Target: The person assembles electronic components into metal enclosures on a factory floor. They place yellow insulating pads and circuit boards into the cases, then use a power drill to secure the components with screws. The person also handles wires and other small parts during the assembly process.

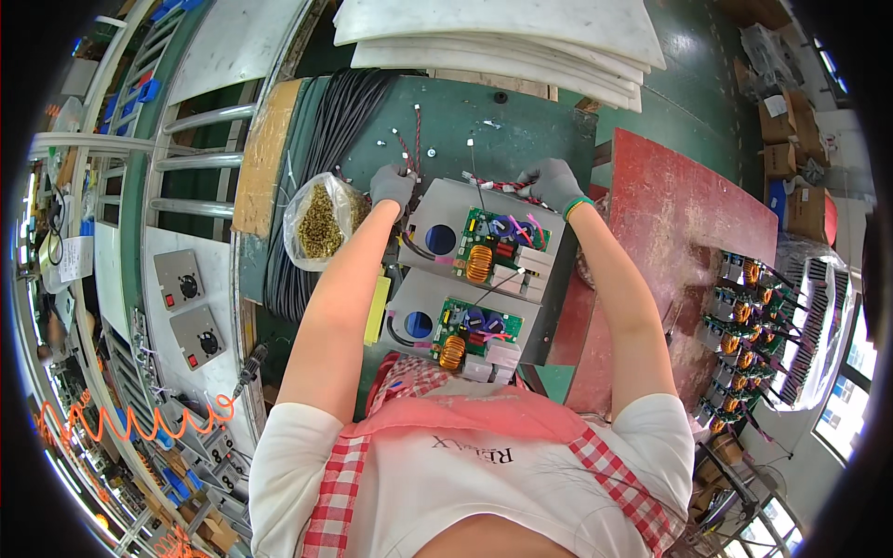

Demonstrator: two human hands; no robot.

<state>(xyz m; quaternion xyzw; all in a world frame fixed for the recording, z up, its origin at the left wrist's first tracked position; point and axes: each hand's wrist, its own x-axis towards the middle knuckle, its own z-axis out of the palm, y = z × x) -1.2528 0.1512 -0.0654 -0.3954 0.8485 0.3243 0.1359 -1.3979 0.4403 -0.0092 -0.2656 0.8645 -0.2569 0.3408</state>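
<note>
Workshop: green floor (693, 84), a roller conveyor (200, 161) at left, cartons (779, 121) at upper right
Green workbench (456, 116): carries a black cable bundle (335, 130) and a clear bag of brass-coloured fasteners (321, 223) on its left side
Red table (642, 205): worn top, standing right of the workbench, further circuit boards (744, 307) grouped at its right side
Grey metal plates: two on the workbench, the upper plate (442, 200) just beyond the lower plate (409, 290), between the forearms
Progress: judged partway; both plates bear a populated board, the upper (479, 228) and the lower (456, 316); lead wiring appears outstanding
Gloved hands: left hand (393, 186) narrow beside upright twisted leads (417, 139), right hand (555, 186) narrow at red-and-black leads (507, 186); whether either grips, cannot tell
</note>
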